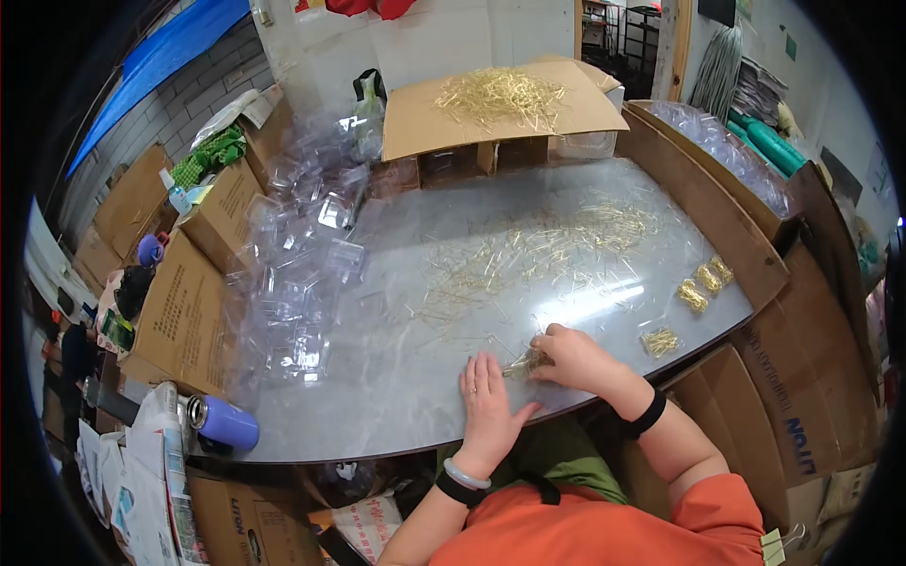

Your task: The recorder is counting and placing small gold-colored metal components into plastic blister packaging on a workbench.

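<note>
My left hand (488, 406) lies flat near the table's front edge, fingers stretched out and together, with nothing in its grip. Its fingertips are close to a small bunch of thin gold-coloured wire pieces (516, 365). My right hand (574, 360) is closed on that bunch from the other side, its fingers curled over part of it. Loose gold-coloured wire pieces (528, 259) are strewn over the middle of the grey table (377, 406). To the right of my right hand sits a small gold pile (660, 341), and beyond it are several compact gold bundles (703, 281).
Clear plastic boxes (307, 255) heap along the table's left side. At the back, a cardboard sheet (411, 118) carries a larger mound of gold wire pieces (500, 97). A purple bottle (225, 424) stands at the left front corner. Cardboard boxes (179, 316) flank the table.
</note>
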The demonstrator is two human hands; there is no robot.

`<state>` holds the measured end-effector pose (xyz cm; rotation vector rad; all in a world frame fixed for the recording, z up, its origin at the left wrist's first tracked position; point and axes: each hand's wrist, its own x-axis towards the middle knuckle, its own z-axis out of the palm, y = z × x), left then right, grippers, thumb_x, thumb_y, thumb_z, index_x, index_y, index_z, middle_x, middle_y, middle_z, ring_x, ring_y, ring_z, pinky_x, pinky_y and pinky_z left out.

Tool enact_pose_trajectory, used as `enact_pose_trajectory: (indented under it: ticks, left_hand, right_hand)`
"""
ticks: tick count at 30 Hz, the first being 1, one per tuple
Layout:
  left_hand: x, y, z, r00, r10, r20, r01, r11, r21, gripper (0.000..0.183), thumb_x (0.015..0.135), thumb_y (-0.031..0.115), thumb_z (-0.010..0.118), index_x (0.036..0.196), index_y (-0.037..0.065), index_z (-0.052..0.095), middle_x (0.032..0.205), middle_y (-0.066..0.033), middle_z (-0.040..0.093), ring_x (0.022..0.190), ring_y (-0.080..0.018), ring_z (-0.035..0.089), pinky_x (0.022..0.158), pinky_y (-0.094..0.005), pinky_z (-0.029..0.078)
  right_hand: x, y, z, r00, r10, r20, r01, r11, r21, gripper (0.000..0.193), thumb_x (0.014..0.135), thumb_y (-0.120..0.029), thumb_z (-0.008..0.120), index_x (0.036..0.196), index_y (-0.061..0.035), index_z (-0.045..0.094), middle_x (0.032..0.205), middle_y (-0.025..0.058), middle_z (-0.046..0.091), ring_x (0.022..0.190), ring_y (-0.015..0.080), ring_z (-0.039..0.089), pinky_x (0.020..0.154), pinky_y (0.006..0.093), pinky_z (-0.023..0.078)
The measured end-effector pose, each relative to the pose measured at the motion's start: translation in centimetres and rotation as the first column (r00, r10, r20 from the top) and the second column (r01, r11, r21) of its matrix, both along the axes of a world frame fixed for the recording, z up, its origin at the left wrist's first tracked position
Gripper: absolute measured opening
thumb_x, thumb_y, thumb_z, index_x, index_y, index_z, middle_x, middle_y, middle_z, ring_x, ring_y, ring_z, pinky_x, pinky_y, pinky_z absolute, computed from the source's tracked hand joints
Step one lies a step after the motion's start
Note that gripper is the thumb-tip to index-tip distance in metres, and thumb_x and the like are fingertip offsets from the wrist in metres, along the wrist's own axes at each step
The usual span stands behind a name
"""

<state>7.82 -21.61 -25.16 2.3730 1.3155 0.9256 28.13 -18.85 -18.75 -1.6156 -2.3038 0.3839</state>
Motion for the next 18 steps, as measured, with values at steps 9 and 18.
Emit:
enact_pose_trajectory:
  ticks: [9,18]
  left_hand:
    - [-0.7,0.4,0.7,0.997,-0.063,-0.050,0.059,0.995,-0.075,0.098,0.081,0.034,0.083,0.149,-0.012,0.030,0.153,-0.0321,0.036,0.145,-0.0467,0.031,0.121,-0.0570,0.021]
    - [-0.8,0.4,1.9,0.991,-0.107,-0.085,0.100,0.992,-0.080,0.093,0.082,0.037,0.082,0.145,-0.014,0.036,0.149,-0.0326,0.041,0.142,-0.0493,0.033,0.120,-0.0578,0.023]
  right_hand:
    - [0.7,-1.9,-1.2,0.993,0.102,-0.064,-0.089,0.978,0.187,0.044,0.080,-0.005,0.073,0.122,-0.0016,0.062,0.113,0.0174,0.063,0.106,0.0389,0.062,0.092,0.0444,0.051]
    - [3.4,-3.0,-2.3,0.884,-0.345,-0.316,0.438,0.848,0.300,0.041,0.093,-0.010,0.062,0.132,0.0008,0.055,0.132,0.0239,0.057,0.126,0.0434,0.051,0.108,0.0479,0.043]
